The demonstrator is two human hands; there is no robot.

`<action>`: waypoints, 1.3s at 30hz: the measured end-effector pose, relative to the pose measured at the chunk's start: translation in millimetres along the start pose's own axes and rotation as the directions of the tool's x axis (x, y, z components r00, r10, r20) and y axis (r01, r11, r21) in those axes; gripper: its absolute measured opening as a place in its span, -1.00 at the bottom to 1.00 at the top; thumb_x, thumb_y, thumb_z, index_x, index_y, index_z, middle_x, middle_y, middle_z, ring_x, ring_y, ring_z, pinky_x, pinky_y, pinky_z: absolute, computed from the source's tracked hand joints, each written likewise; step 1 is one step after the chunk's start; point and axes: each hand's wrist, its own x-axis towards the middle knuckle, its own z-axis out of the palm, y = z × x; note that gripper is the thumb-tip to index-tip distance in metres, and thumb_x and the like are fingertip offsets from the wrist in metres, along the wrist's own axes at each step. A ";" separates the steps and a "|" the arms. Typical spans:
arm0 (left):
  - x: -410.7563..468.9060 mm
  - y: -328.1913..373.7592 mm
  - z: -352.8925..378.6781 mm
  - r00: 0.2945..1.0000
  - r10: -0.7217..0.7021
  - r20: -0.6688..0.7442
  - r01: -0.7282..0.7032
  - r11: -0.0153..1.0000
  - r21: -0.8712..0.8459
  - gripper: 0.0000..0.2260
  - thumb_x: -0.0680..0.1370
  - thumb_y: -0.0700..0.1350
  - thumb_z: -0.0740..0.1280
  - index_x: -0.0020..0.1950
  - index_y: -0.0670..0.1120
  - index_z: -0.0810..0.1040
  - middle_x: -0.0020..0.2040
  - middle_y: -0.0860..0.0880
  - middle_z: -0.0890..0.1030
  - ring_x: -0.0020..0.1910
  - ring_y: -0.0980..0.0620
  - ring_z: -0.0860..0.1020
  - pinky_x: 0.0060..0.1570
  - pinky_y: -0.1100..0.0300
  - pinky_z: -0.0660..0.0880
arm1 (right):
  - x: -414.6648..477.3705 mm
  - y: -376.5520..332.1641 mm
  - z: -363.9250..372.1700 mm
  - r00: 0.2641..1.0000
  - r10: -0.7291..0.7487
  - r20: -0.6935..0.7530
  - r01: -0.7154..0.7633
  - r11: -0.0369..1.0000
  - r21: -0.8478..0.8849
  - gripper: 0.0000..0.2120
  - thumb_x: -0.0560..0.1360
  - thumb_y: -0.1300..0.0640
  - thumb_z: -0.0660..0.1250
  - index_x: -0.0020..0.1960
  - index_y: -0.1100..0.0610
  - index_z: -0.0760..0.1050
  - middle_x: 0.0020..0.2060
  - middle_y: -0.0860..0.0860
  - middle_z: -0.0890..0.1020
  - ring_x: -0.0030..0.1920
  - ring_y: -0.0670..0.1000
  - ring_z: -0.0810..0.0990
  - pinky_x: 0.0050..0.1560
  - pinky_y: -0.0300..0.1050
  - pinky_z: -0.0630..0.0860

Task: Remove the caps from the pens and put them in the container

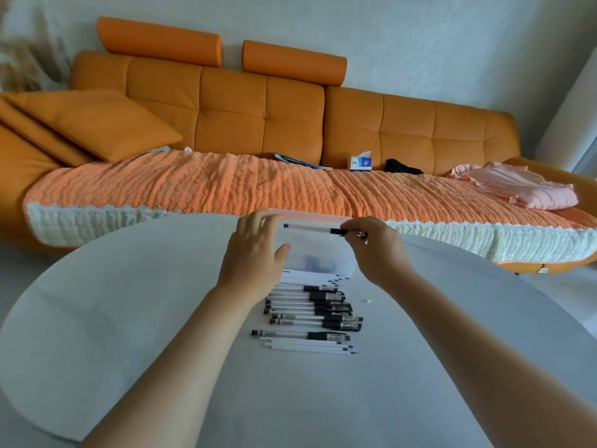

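A clear plastic container stands on the white table at its far side. My right hand pinches the black capped end of a clear pen, held level above the container. The pen's other end points toward my left hand, which rests on the container's left side with fingers spread over its rim. Between my forearms lies a row of several pens, some with black grips and caps, some plain white.
A small white scrap lies on the table right of the pens. Behind the table runs an orange sofa with a knitted cover, a tissue box, a dark item and folded pink cloth.
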 end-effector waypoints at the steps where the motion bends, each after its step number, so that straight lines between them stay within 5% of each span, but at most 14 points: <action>1: -0.4 -1.7 2.3 0.997 -0.003 0.072 0.001 1.000 0.022 -0.53 0.59 0.02 0.29 0.44 -0.11 0.31 0.41 -0.06 0.33 0.39 -0.09 0.26 0.30 -0.01 0.35 | 7.6 -1.9 3.3 1.000 0.019 0.010 -0.019 1.000 -0.013 -0.81 0.59 0.17 0.30 0.14 0.01 0.63 -0.02 -0.07 0.57 -0.27 -0.16 0.49 -0.37 -0.32 0.33; 6: -7.7 -8.7 16.6 0.940 -0.007 0.340 -0.014 0.998 0.059 -0.46 0.65 0.06 0.13 0.58 -0.04 0.04 0.58 -0.03 0.05 0.55 -0.04 -0.04 0.45 0.00 0.12 | 44.4 -9.8 25.7 0.958 0.095 0.270 -0.063 0.990 -0.122 -0.77 0.61 0.20 0.27 0.11 0.00 0.66 -0.05 0.00 0.65 -0.32 0.01 0.53 -0.39 -0.17 0.46; 9: -7.6 -9.4 17.9 0.945 0.004 0.328 -0.027 0.997 0.067 -0.48 0.65 0.06 0.11 0.58 -0.04 0.08 0.56 -0.02 0.13 0.53 -0.03 0.01 0.45 0.03 0.14 | 56.8 -14.7 36.5 0.907 0.107 0.408 0.006 0.964 -0.267 -0.71 0.63 0.23 0.22 0.07 -0.03 0.69 -0.02 -0.09 0.66 -0.09 0.10 0.61 -0.04 0.03 0.58; 13: -5.8 -7.6 16.1 0.956 0.019 0.292 -0.041 0.997 0.069 -0.50 0.64 0.09 0.13 0.54 -0.04 0.17 0.49 0.02 0.25 0.47 -0.01 0.11 0.41 0.05 0.21 | 65.7 -13.3 46.8 0.829 0.145 0.540 0.048 0.943 -0.328 -0.68 0.62 0.28 0.21 0.07 -0.01 0.69 0.07 -0.11 0.67 0.01 0.17 0.66 0.07 0.07 0.62; 16: -5.6 -9.5 15.7 0.959 0.029 0.283 -0.051 0.996 0.072 -0.50 0.63 0.11 0.12 0.54 -0.01 0.19 0.45 0.04 0.29 0.44 0.00 0.15 0.39 0.05 0.23 | 64.7 -12.3 44.4 0.809 0.177 0.561 -0.085 0.979 -0.187 -0.77 0.62 0.04 0.27 0.15 0.03 0.67 0.12 -0.02 0.66 0.02 0.05 0.61 0.09 -0.08 0.52; 20: -4.4 -8.1 15.6 0.957 0.031 0.288 -0.052 0.996 0.067 -0.50 0.63 0.12 0.12 0.54 0.00 0.19 0.45 0.05 0.29 0.43 0.01 0.15 0.39 0.04 0.22 | 57.3 -14.8 39.0 0.790 0.217 0.573 -0.102 0.969 -0.225 -0.52 0.61 -0.20 0.16 0.29 0.10 0.57 0.12 0.09 0.62 0.02 0.06 0.55 0.11 -0.05 0.43; 24: -4.9 -6.3 16.4 0.952 0.020 0.306 -0.046 0.996 0.076 -0.45 0.63 0.15 0.12 0.56 -0.01 0.13 0.50 0.04 0.23 0.48 0.00 0.10 0.42 0.03 0.18 | 43.0 -17.6 26.6 0.838 0.089 0.539 0.013 0.983 -0.183 -0.67 0.62 -0.08 0.20 0.23 0.04 0.61 0.13 0.02 0.67 0.01 -0.01 0.60 0.09 -0.09 0.50; 26: -5.5 -4.9 15.4 0.951 0.020 0.308 -0.053 0.994 0.099 -0.44 0.63 0.15 0.11 0.57 -0.01 0.10 0.53 0.03 0.20 0.49 -0.01 0.08 0.43 0.03 0.15 | 32.1 -15.6 15.5 0.902 -0.044 0.429 0.113 0.984 -0.137 -0.76 0.62 0.04 0.23 0.18 0.01 0.63 0.15 -0.06 0.65 0.12 -0.05 0.59 0.14 -0.12 0.50; 29: -7.3 1.3 13.2 0.961 0.060 0.272 -0.091 0.990 0.105 -0.46 0.63 0.12 0.16 0.56 -0.01 0.14 0.52 0.02 0.21 0.48 -0.01 0.11 0.42 0.04 0.17 | 9.9 -8.4 -3.2 0.942 -0.158 0.298 0.206 0.968 -0.140 -0.79 0.61 0.13 0.25 0.12 -0.03 0.64 0.05 -0.11 0.61 -0.01 -0.09 0.58 0.13 -0.15 0.47; 34: -16.3 25.8 6.4 0.962 0.203 0.180 -0.199 0.979 -0.036 -0.68 0.57 0.01 0.29 0.32 0.00 0.45 0.19 0.08 0.48 0.19 0.03 0.39 0.13 0.13 0.38 | -27.8 28.1 -24.6 0.946 0.015 0.325 0.049 0.981 -0.188 -0.78 0.59 0.11 0.28 0.05 -0.18 0.62 0.01 -0.22 0.60 -0.07 -0.16 0.57 0.03 -0.19 0.54; 39: -38.2 52.5 0.4 0.921 0.246 0.301 -0.202 0.964 -0.170 -0.92 0.56 -0.03 0.29 0.04 0.11 0.48 -0.13 0.17 0.51 -0.09 0.19 0.43 -0.19 0.25 0.38 | -53.2 51.5 -29.5 0.891 0.145 0.431 -0.019 0.959 -0.284 -0.76 0.60 0.12 0.29 0.19 -0.12 0.61 0.07 -0.13 0.62 0.01 -0.08 0.57 0.05 -0.18 0.51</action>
